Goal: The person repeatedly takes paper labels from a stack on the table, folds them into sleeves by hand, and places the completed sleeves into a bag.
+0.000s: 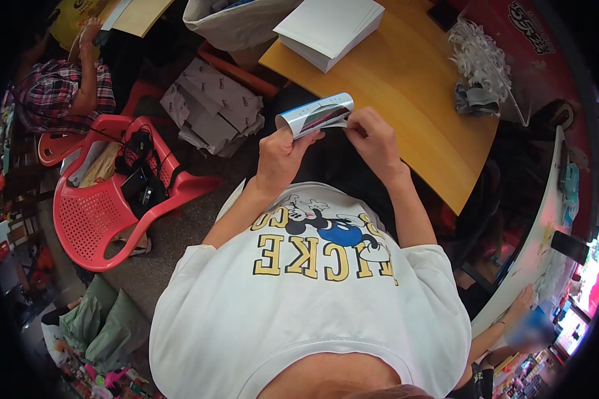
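A glossy printed sheet [318, 113], curled over into a loose roll, is held in front of my chest near the wooden table's edge. My left hand [281, 154] grips its left end, with the thumb along the lower side. At the right end, my right hand [374, 136] pinches the sheet's lower edge between thumb and bent fingers. The sheet shows blue, white and dark printing. Beyond my hands, a thick stack of white paper [329, 26] lies on the yellowish wooden table [406, 86].
A red plastic chair [90, 216] holding cables and a dark device stands at left. Wrapped paper bundles [213, 106] sit on the floor beside a white sack [236, 23]. White shredded strips [479, 56] lie at the table's right. Other people are at left and lower right.
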Demonstrator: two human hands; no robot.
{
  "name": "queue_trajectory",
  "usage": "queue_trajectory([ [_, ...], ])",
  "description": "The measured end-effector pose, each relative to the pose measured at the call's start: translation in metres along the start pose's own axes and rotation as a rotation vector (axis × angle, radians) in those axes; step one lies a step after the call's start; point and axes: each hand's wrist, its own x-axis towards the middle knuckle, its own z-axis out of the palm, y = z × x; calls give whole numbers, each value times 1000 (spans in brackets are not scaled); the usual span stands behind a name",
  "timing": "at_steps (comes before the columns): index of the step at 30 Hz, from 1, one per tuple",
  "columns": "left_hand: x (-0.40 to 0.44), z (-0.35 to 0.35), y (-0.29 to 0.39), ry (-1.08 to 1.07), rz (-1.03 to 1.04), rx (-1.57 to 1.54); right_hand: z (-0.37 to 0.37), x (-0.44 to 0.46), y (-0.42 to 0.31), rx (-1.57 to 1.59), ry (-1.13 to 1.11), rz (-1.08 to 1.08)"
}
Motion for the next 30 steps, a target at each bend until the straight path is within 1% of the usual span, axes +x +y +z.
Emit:
queue_trajectory([
  [1,0,-2,0,-11,47,64,-5,-1,0,142,-67,169],
  [2,0,-4,0,-21,94,129,-8,0,2,143,-71,169],
  [4,1,-6,1,-30,115,118,-18,0,10,490,-61,434],
  [6,2,-8,1,-44,137,104,-28,3,14,461,-93,428],
  [8,3,-11,0,-95,233,186,-30,5,17,361,-195,449],
  [9,5,-12,1,-98,231,185,-33,7,14,362,-193,452],
  [11,9,-14,3,-121,368,295,-37,11,8,233,-358,424],
  [15,9,-13,2,-113,368,308,-37,11,13,319,-390,439],
  [17,9,-14,1,-127,401,347,-35,10,15,367,-395,441],
  [26,10,-14,-1,-164,410,371,-20,7,22,353,-401,484],
  [30,6,-15,-2,-161,342,379,-14,3,28,369,-384,502],
])
